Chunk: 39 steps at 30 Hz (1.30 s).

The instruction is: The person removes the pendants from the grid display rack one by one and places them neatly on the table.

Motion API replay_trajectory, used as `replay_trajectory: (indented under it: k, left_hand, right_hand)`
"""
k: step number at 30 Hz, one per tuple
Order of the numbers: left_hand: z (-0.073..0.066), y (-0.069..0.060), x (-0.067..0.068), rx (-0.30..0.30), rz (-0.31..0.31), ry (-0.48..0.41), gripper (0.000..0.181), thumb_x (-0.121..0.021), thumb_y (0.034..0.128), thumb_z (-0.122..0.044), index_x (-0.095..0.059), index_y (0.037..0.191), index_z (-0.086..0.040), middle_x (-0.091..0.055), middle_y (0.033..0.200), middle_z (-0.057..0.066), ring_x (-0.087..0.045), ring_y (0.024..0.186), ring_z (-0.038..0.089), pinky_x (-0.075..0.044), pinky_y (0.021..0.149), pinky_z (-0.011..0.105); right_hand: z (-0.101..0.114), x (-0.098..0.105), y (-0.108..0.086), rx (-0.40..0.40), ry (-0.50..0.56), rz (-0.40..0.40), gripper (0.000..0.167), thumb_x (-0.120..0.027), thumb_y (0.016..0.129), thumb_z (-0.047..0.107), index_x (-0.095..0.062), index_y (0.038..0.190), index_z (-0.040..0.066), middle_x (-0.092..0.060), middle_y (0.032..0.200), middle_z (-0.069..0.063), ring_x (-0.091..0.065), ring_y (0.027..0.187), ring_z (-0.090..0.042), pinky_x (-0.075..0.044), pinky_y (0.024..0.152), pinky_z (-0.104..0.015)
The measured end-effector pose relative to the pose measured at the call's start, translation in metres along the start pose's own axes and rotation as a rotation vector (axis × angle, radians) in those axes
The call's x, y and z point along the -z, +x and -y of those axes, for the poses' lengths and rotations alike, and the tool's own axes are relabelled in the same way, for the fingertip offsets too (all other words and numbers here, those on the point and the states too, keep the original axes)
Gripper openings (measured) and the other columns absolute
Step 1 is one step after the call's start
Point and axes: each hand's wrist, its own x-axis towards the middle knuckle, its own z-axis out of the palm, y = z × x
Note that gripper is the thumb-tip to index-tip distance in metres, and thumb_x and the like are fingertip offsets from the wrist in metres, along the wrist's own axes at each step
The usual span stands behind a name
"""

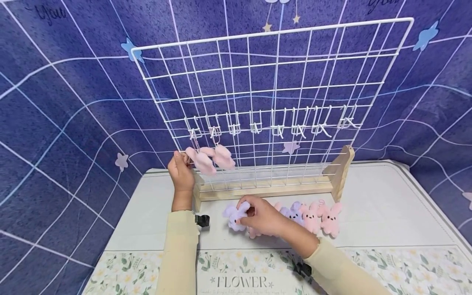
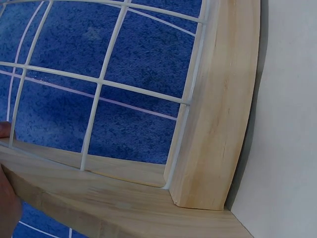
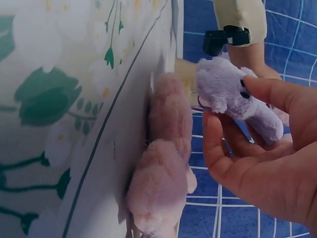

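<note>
A purple plush bunny point(image 1: 235, 217) point(image 3: 233, 94) is pinched between the thumb and fingers of my right hand point(image 1: 263, 217) point(image 3: 277, 134), just above the table. My left hand point(image 1: 181, 174) grips the left end of the white wire rack point(image 1: 278, 86) by its wooden stand; in the left wrist view only bits of that hand point(image 2: 6, 198) show at the left edge, against the wood point(image 2: 218, 99). Two pink plush pieces point(image 1: 202, 160) point(image 1: 223, 157) hang by bead chains from the leftmost hooks, beside the left hand.
More white hooks point(image 1: 278, 130) line the rack to the right. Right of the right hand lie several plush bunnies, pink point(image 1: 330, 219) and purple point(image 1: 295, 213), in a row. Another pink one point(image 1: 253, 232) is partly under that hand. A flower-printed mat point(image 1: 398, 270) covers the front.
</note>
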Motion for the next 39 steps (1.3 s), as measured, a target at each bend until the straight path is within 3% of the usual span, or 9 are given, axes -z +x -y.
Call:
replay_trajectory:
  k: [4,8,12,19,26,28,31,35,39]
  left_hand:
    - [0.000,0.000,0.000,-0.007,0.005,0.006,0.060,-0.033,0.1160,-0.026,-0.028,0.069,0.011,-0.042,0.066,-0.012,-0.036,0.057,0.002,-0.030,0.052,0.015]
    - [0.000,-0.001,0.000,-0.008,0.007,0.016,0.060,-0.033,0.1159,-0.027,-0.028,0.069,0.010,-0.042,0.066,-0.012,-0.036,0.057,0.002,-0.029,0.052,0.015]
    - [0.000,0.000,0.001,-0.003,-0.002,0.020,0.059,-0.033,0.1158,-0.025,-0.029,0.069,0.011,-0.043,0.066,-0.012,-0.036,0.057,0.002,-0.029,0.052,0.015]
    - [-0.002,0.000,-0.001,0.012,-0.010,0.017,0.056,-0.032,0.1155,-0.021,-0.029,0.070,0.012,-0.042,0.066,-0.011,-0.036,0.057,0.002,-0.030,0.053,0.014]
    - [-0.004,-0.001,-0.001,0.026,-0.011,0.023,0.054,-0.030,0.1153,-0.019,-0.030,0.070,0.011,-0.042,0.066,-0.011,-0.037,0.057,0.001,-0.030,0.053,0.015]
    - [-0.004,-0.002,-0.001,0.033,-0.011,0.020,0.054,-0.029,0.1155,-0.019,-0.030,0.070,0.010,-0.042,0.066,-0.011,-0.036,0.057,0.001,-0.030,0.053,0.015]
    - [-0.002,-0.002,0.000,0.041,-0.006,0.015,0.056,-0.030,0.1160,-0.023,-0.029,0.070,0.010,-0.042,0.066,-0.010,-0.036,0.057,0.002,-0.029,0.053,0.015]
    - [-0.001,-0.002,0.001,0.029,0.007,0.016,0.060,-0.033,0.1161,-0.028,-0.028,0.070,0.011,-0.040,0.066,-0.011,-0.035,0.057,0.002,-0.029,0.053,0.016]
    - [0.000,-0.001,0.001,0.025,0.007,0.018,0.061,-0.034,0.1161,-0.030,-0.028,0.070,0.010,-0.040,0.066,-0.011,-0.035,0.058,0.002,-0.029,0.053,0.016]
  right_hand:
    - [0.000,0.000,-0.001,-0.021,-0.012,0.029,0.023,-0.076,0.091,0.005,-0.065,0.110,0.012,-0.062,0.085,-0.006,-0.059,0.064,-0.013,-0.049,0.055,-0.024]
    - [-0.001,0.000,-0.002,-0.053,-0.026,0.067,0.023,-0.077,0.091,0.006,-0.064,0.109,0.012,-0.064,0.085,-0.009,-0.068,0.057,-0.024,-0.051,0.049,-0.026]
    - [-0.004,0.000,-0.001,-0.054,-0.085,0.089,0.022,-0.079,0.091,0.010,-0.064,0.107,0.014,-0.064,0.081,-0.006,-0.072,0.061,-0.029,-0.052,0.053,-0.029]
    - [-0.008,-0.001,0.003,-0.035,-0.163,0.099,0.018,-0.079,0.092,0.010,-0.066,0.104,0.013,-0.062,0.077,-0.002,-0.069,0.058,-0.020,-0.050,0.058,-0.028]
    - [-0.008,-0.002,0.007,-0.082,-0.148,0.095,0.016,-0.079,0.093,0.010,-0.065,0.101,0.009,-0.063,0.079,-0.009,-0.068,0.054,-0.021,-0.050,0.045,-0.028]
    - [-0.009,-0.001,0.009,-0.093,-0.169,0.078,0.018,-0.080,0.093,0.011,-0.065,0.103,0.010,-0.062,0.086,-0.011,-0.067,0.053,-0.021,-0.048,0.042,-0.028]
    - [-0.010,-0.001,0.011,-0.071,-0.261,0.024,0.023,-0.085,0.089,0.015,-0.067,0.105,0.012,-0.060,0.100,-0.011,-0.064,0.069,-0.017,-0.050,0.054,-0.025]
    - [-0.011,-0.002,0.014,-0.031,-0.395,-0.060,0.035,-0.092,0.082,0.022,-0.070,0.110,0.016,-0.058,0.111,-0.005,-0.053,0.098,-0.019,-0.050,0.082,-0.032]
    - [-0.008,-0.001,0.016,-0.032,-0.398,-0.107,0.052,-0.094,0.079,0.026,-0.070,0.124,0.015,-0.059,0.128,-0.006,-0.052,0.122,-0.027,-0.053,0.100,-0.044]
